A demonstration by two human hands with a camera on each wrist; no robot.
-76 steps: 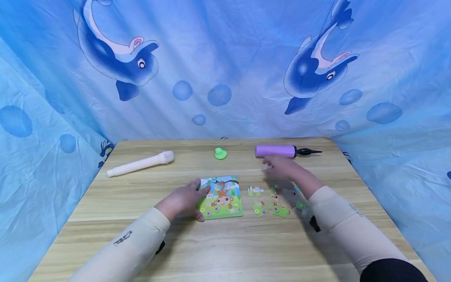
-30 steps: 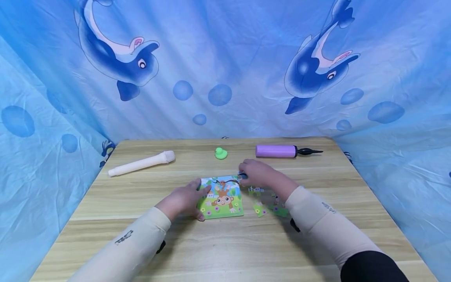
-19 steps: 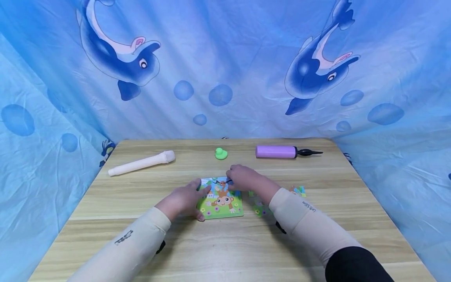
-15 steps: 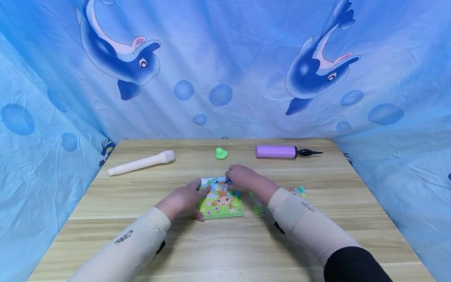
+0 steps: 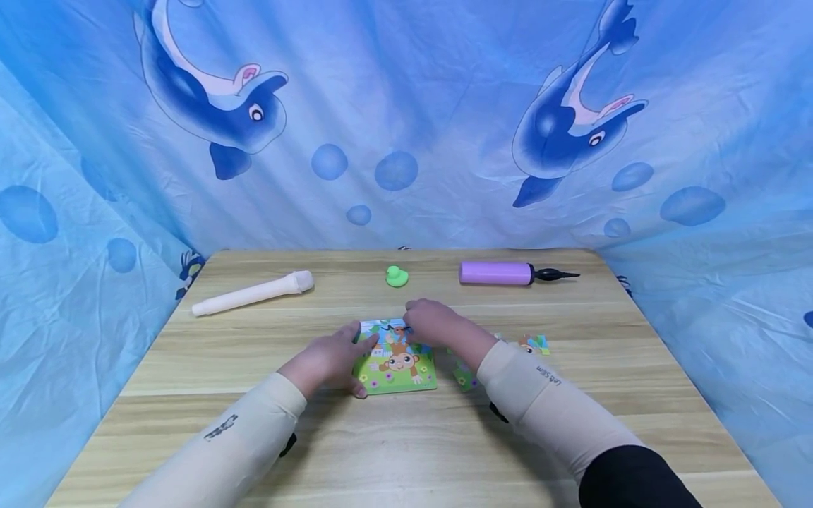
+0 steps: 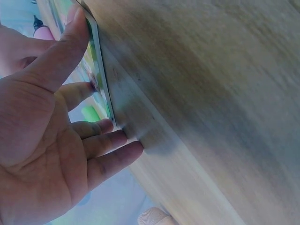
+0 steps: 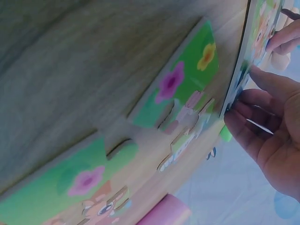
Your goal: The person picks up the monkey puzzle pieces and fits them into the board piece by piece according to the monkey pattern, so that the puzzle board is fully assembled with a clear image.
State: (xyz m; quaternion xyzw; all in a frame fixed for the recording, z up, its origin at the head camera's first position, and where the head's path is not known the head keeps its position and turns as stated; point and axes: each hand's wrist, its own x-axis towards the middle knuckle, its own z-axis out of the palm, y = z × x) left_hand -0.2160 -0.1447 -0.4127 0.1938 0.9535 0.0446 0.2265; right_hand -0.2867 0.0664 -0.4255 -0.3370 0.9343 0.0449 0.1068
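Observation:
A square monkey puzzle board (image 5: 394,384) lies on the wooden table. My left hand (image 5: 333,356) rests along its left edge, fingers spread and fairly straight: the thumb touches the near corner and the index finger lies over the picture. Over the board's upper right part, my right hand (image 5: 436,326) pinches a puzzle piece, mostly hidden behind the fingers. In the right wrist view, its thumb and curled fingertips meet right at the board's edge. Several loose puzzle pieces lie right of the board, including one with pink and yellow flowers (image 7: 173,86) and one at the far right (image 5: 535,344).
A green toy duck (image 5: 396,276) sits behind the board. At the back right lies a purple hand pump (image 5: 495,273) with a black nozzle, and at the back left a white microphone (image 5: 254,293). A blue dolphin-print curtain (image 5: 406,127) hangs around the table.
My right hand has come left from in front of the pump to the board's upper right part, bringing a puzzle piece. It has barely shifted in the last half second. The left hand stays put.

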